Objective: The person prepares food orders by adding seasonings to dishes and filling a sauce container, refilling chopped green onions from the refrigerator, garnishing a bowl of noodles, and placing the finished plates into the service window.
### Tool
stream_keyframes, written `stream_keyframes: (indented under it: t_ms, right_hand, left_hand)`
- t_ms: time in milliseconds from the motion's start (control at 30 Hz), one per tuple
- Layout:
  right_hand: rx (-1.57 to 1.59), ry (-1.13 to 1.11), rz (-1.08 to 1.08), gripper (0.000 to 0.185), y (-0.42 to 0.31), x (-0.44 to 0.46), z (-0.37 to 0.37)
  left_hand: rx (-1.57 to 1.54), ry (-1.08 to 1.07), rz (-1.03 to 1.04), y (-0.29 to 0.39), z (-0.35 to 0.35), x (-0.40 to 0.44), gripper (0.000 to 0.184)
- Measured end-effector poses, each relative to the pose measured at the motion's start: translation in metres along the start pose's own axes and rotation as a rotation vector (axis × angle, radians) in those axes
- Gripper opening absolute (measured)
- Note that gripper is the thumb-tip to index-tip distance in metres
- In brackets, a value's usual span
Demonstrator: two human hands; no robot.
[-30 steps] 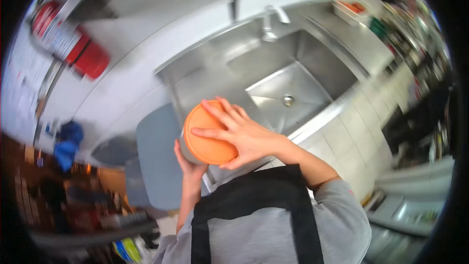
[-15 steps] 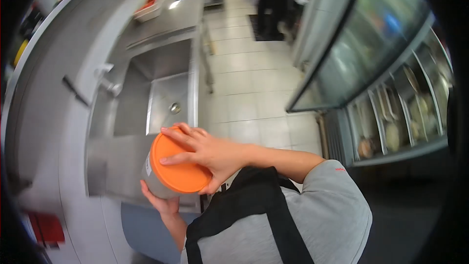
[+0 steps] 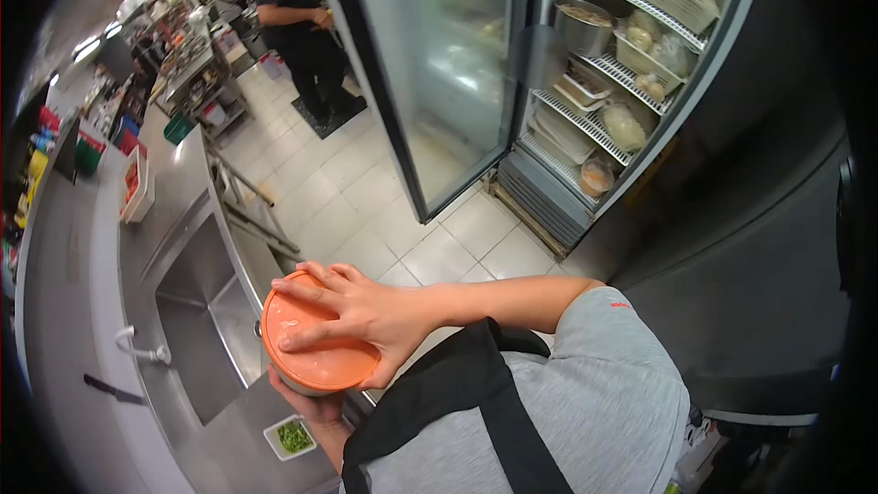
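Two bare hands and an orange-lidded container [image 3: 331, 362], seen from above; clock positions are read around the container, twelve at the top of the view. The container is held clear of the steel drainboard [image 3: 242, 416], tilted so that its lid [image 3: 291, 318] faces the wearer. The right hand [image 3: 373, 318] reaches in from three o'clock, fingers splayed and gripping the lid and its rim; this wide spread presumably keeps the cover seated. The left hand [image 3: 315, 409], at six o'clock, clasps the side beneath the rim, apparently bearing the weight; most of its fingers are hidden, so how far they wrap cannot be told. At six o'clock, beyond that hand, a small white dish [image 3: 275, 444] of chopped greens [image 3: 294, 437] rests on the drainboard, whose flat surface probably suits it better than the sink basin [image 3: 194, 306] at nine o'clock. A knife [image 3: 114, 390] lies flat against the wall towards eight o'clock, perhaps to spare counter room; its fixing is not visible. The refrigerator's glass door [image 3: 457, 82] stands open at one o'clock, exposing loaded shelves [image 3: 608, 70] at two.
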State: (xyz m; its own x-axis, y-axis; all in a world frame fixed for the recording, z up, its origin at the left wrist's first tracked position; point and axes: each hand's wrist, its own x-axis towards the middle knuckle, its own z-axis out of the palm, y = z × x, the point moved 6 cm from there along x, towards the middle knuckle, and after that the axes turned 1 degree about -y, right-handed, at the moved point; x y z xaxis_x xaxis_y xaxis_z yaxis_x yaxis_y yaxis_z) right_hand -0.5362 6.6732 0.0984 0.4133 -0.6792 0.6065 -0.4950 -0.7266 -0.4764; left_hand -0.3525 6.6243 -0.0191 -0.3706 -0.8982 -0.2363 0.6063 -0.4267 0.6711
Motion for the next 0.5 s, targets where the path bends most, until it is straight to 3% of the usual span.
stream_keyframes:
  t_ms: [100,200,333,433,500]
  right_hand:
    - [-0.076,-0.097,0.021,0.088,0.003,-0.013,-0.033]
    - [-0.184,-0.083,0.040,0.093,0.012,-0.039,-0.075]
    - [-0.142,0.172,0.264,0.106,0.035,-0.074,-0.134]
    - [-0.269,0.175,0.342,0.108,0.048,-0.104,-0.168]
    - [-0.329,0.131,0.267,0.104,0.050,-0.120,-0.186]
  left_hand:
    - [0.059,-0.021,-0.113,-0.012,0.028,0.019,0.072]
    - [0.253,-0.093,-0.087,-0.042,0.062,0.052,0.072]
    - [0.148,-0.220,-0.230,-0.090,0.139,0.075,0.075]
    - [0.186,-0.348,-0.287,-0.129,0.175,0.104,0.075]
    - [0.278,-0.491,-0.296,-0.157,0.196,0.120,0.075]
